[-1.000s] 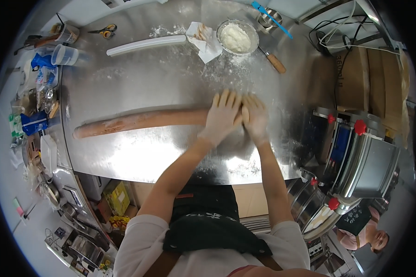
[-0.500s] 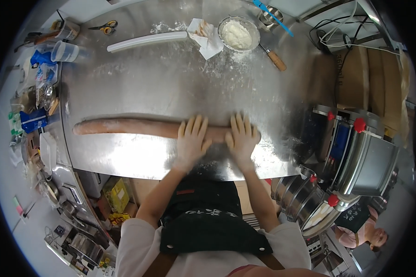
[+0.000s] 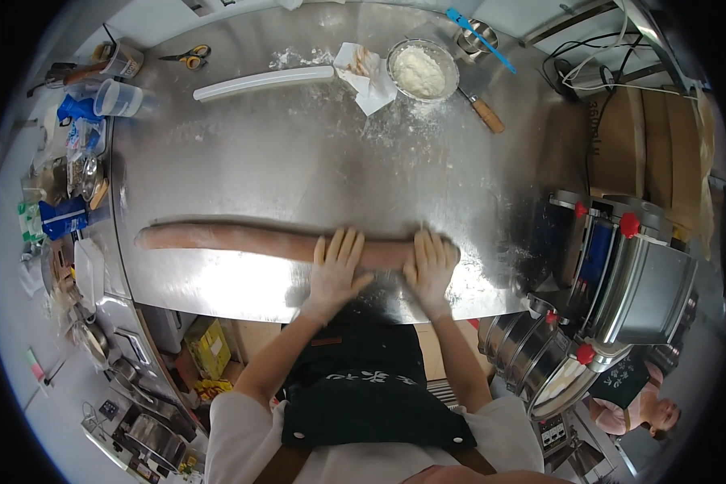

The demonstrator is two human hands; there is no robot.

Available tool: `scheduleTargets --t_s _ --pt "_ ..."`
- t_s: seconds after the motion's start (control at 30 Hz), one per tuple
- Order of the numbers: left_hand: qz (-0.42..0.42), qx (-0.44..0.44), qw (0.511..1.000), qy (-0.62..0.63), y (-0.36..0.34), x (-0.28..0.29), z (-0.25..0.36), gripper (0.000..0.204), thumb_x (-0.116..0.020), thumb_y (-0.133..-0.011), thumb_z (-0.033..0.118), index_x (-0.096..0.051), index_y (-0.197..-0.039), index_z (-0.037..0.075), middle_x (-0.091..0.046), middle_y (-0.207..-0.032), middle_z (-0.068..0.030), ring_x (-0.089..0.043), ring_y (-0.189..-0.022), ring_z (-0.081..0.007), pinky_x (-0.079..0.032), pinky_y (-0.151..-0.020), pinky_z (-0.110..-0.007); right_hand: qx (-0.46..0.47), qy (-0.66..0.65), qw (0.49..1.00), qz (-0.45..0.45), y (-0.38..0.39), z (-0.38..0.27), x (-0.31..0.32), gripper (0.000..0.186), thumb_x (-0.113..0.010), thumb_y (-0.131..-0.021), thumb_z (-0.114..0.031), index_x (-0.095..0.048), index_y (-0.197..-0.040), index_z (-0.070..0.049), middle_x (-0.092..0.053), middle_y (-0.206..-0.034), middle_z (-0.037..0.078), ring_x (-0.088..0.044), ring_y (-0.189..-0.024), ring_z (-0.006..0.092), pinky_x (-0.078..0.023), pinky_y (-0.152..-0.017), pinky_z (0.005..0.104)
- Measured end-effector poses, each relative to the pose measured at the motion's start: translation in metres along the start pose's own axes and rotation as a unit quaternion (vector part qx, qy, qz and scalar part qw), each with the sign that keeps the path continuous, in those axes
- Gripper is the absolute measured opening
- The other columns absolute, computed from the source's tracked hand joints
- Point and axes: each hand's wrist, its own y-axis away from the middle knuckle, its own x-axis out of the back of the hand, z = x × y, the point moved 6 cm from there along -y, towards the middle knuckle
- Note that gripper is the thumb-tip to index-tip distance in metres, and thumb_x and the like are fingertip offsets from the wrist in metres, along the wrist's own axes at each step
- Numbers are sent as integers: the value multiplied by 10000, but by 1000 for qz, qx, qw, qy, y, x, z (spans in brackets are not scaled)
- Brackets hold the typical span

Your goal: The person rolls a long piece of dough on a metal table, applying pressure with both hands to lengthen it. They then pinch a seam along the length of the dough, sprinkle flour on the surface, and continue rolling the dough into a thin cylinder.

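A long brownish roll of dough (image 3: 234,239) lies left to right across the floured steel table (image 3: 298,161). My left hand (image 3: 335,270) rests flat on it right of the roll's middle, fingers spread. Palm down, my right hand (image 3: 431,266) presses the roll's right end. Both hands are gloved and grip nothing; they lie on top of the dough near the table's front edge.
At the back stand a bowl of flour (image 3: 422,71), a white rolling pin (image 3: 264,81), crumpled paper (image 3: 365,74), a wooden-handled tool (image 3: 484,113) and scissors (image 3: 187,55). Containers crowd the left side (image 3: 81,145). A metal machine with red knobs (image 3: 621,274) stands to the right.
My hands have come back toward the front edge and moved apart along the dough. The roll has rolled nearer to me and grown longer and thinner.
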Motion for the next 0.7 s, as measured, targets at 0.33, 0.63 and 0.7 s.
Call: scheduleTargets --t_s 0.33,0.63,0.7 --pt "107 15 992 -61 -112 47 -7 953 -708 -812 575 -396 -1519 18 -494 -1456 -196 -431 -1382 -371 -297 -1161 -555 27 -41 997 -66 -98 52 -5 713 -748 -805 -400 -553 -1389 -40 -612 -1307 156 -548 -1265 340 -376 -1109 476" --pt "-40 -85 993 -67 -142 -3 59 650 -822 -720 377 -631 -1286 122 -638 -977 -29 -625 -934 -214 -516 -779 -371 95 18 957 -272 -78 75 2 796 -843 -694 -320 -535 -1390 -91 -619 -1066 73 -616 -1016 258 -518 -836 393" --pt "-38 -78 994 -68 -130 3 74 577 -806 -733 360 -653 -1244 140 -635 -975 -30 -625 -929 -213 -510 -771 -365 115 48 952 -279 -69 82 7 799 -850 -682 -314 -536 -1385 -100 -615 -1023 59 -622 -968 241 -527 -769 384"
